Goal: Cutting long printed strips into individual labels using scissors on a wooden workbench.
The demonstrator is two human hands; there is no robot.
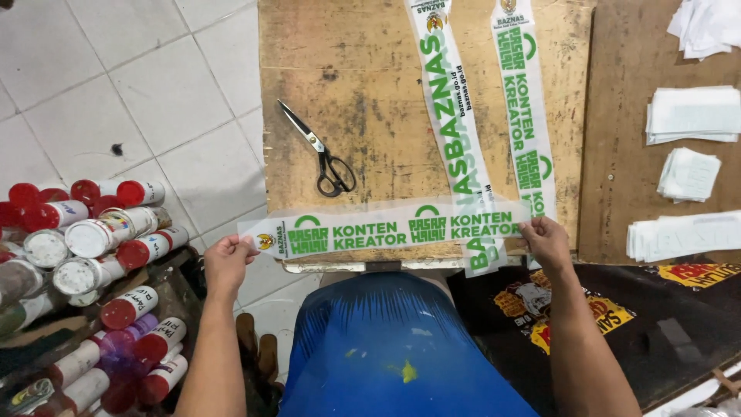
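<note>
The left hand [228, 259] and the right hand [544, 239] each pinch one end of a long white printed strip [386, 228] with green lettering, holding it stretched flat and level across the near edge of the wooden desk [363, 116]. Each hand's grip is closed on the strip, thumb on top and fingers beneath, so the band stays taut and its print faces up where the person can read it. The strip lies crosswise over the lower ends of two more strips: one [455, 131] running diagonally up the board, and another [525, 108] just beside it on the right. That makes three printed strips in all, one held and two lying flat.

One pair of black-handled scissors [324, 154] rests on the desk, blades shut, well apart from both hands but within reach. To the right, on a darker board [617, 154], sit about five stacks of white paper pieces [691, 112], sorted into separate piles. At the left, a crate holds many spray cans [116, 239] with red and white caps, too many and too overlapped to count exactly. A blue cloth [386, 347] covers the person's lap.
</note>
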